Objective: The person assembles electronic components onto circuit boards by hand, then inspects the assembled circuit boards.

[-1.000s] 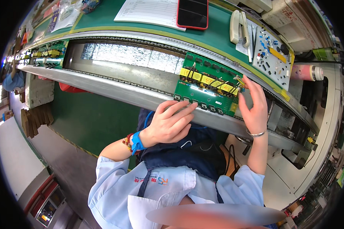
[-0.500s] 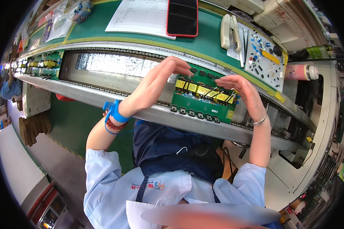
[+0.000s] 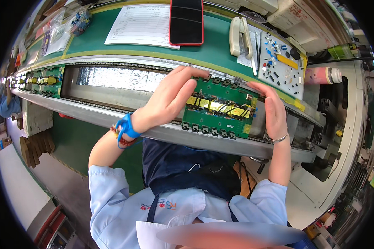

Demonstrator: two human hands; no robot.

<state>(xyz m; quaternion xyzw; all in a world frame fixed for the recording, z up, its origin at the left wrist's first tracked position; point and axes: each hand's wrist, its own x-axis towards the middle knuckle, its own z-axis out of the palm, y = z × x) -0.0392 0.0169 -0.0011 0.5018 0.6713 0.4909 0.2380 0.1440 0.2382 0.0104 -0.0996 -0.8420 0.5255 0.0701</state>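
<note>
A green circuit board lies across the metal conveyor rails in front of me. Yellow-wrapped parts with black leads run along its middle, and black tabbed components line its near and far edges. My left hand is at the board's left end, its fingers stretched toward the far left corner, touching or just over the edge. Beside the right end is my right hand, fingers extended and reaching the far right corner. Neither hand is closed round anything. A blue strap circles my left wrist.
Further left on the conveyor sits another circuit board. Beyond the rail are a paper form, a red-edged phone, a beige stapler-like tool and a white tray of small components. A pink bottle stands right.
My hands have spread from above the board toward its two ends, uncovering its far row of components. My right hand has dropped lower beside the right end. The whole view has shifted slightly.
</note>
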